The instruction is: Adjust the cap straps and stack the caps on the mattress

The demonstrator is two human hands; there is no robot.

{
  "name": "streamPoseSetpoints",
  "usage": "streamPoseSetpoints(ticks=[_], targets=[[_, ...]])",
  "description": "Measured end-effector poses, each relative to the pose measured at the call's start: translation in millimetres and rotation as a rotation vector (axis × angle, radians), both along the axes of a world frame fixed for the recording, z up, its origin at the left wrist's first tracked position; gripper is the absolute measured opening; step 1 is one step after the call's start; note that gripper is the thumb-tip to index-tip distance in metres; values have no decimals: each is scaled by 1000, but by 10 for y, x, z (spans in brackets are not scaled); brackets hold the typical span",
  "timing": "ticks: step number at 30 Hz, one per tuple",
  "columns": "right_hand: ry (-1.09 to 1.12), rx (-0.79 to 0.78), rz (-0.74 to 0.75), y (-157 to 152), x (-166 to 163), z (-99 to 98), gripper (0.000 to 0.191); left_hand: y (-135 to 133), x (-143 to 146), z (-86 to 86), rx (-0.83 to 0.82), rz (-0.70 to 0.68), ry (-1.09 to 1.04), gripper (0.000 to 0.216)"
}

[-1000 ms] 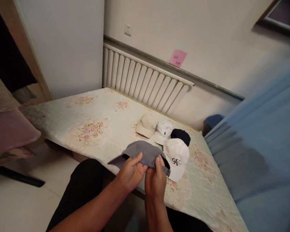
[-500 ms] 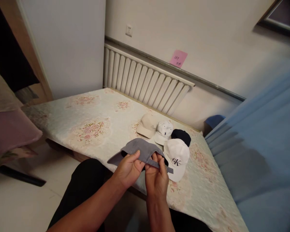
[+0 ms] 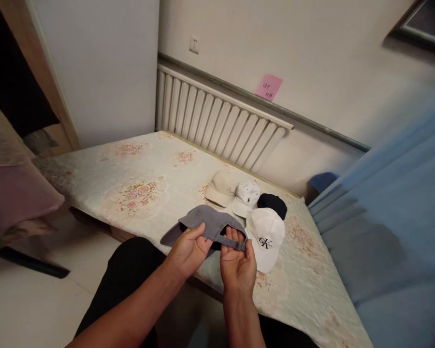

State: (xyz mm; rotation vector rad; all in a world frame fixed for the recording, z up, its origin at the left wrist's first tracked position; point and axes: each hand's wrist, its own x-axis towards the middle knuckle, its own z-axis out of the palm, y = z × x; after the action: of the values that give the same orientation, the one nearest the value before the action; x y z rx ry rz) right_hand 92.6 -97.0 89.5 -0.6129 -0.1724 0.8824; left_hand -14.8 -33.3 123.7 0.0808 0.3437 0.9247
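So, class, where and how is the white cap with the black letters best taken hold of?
Probably by its brim, from the near side of the bed, thumb above and fingers beneath. The white cap sits crown up, brim pointing toward the wearer, while the black cap crowds it from behind and the grey cap is held close on its left.

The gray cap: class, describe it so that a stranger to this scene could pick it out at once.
Start at the floral bed in front of the radiator. At the bed's near edge, the left hand and right hand hold the gray cap. Its gray color sets it apart from the beige cap, white caps and dark cap nearby.
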Motion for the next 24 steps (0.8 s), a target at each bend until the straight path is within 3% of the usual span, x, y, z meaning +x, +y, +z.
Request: streamPoseSetpoints(ticks=[9, 17, 24], targets=[[-258, 58, -2, 52, -91, 343, 31, 34, 17, 47, 3, -48, -73, 37], [-306, 52, 12, -3, -176, 224, 27, 6, 51, -21, -38, -97, -41, 34], [-297, -18, 19, 9, -224, 169, 28, -100, 90, -95, 71, -156, -29, 39]])
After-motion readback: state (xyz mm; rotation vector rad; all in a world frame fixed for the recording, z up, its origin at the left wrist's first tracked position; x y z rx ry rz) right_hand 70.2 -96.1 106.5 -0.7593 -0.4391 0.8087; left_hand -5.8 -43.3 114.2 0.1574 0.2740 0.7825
